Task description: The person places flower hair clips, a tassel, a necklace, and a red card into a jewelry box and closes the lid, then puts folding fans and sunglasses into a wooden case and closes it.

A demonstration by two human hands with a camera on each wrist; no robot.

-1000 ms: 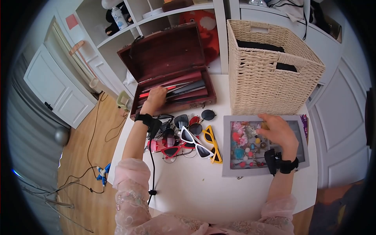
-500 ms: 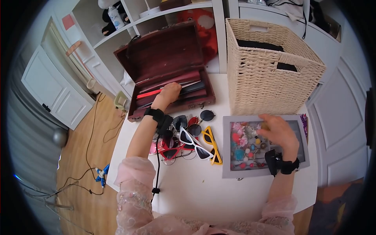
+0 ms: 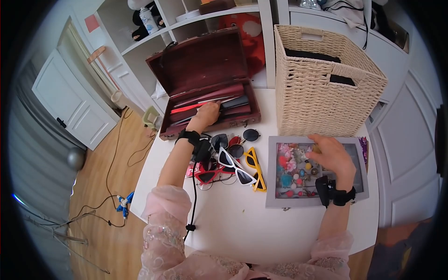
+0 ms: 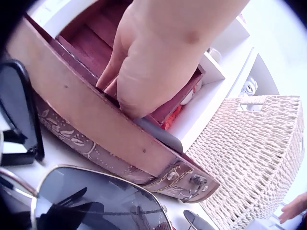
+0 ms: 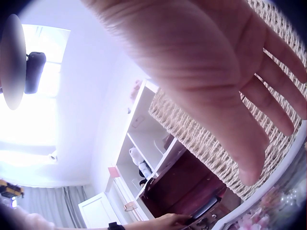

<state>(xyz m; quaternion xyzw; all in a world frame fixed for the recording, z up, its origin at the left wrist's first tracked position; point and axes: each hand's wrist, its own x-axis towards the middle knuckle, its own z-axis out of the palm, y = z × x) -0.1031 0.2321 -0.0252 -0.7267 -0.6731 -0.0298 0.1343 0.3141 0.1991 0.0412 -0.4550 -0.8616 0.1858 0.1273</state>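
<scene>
My left hand (image 3: 207, 114) reaches down into an open dark-red wooden case (image 3: 257, 109). Long slim things lie in it, among them a bright red one (image 3: 182, 109) and a dark grey one (image 3: 237, 101). In the left wrist view the case's front wall (image 4: 86, 105) hides most of the fingertips, and I cannot tell whether they grip anything. My right hand (image 3: 333, 156), fingers extended, lies over a grey jewellery box (image 3: 271, 170) with a clear window. Rings and pink flower ornaments (image 3: 288, 158) show through it.
Sunglasses lie heaped before the case, including a white pair (image 3: 235, 168), a yellow pair (image 3: 256, 172) and a red pair (image 3: 207, 176). A tall woven basket (image 3: 322, 102) stands behind the jewellery box, on the same white table (image 3: 224, 228). White shelving (image 3: 270, 46) rises behind.
My left hand has moved rightward inside the case, toward the dark grey thing. The right hand has kept its place over the jewellery box. The head view has shifted slightly.
</scene>
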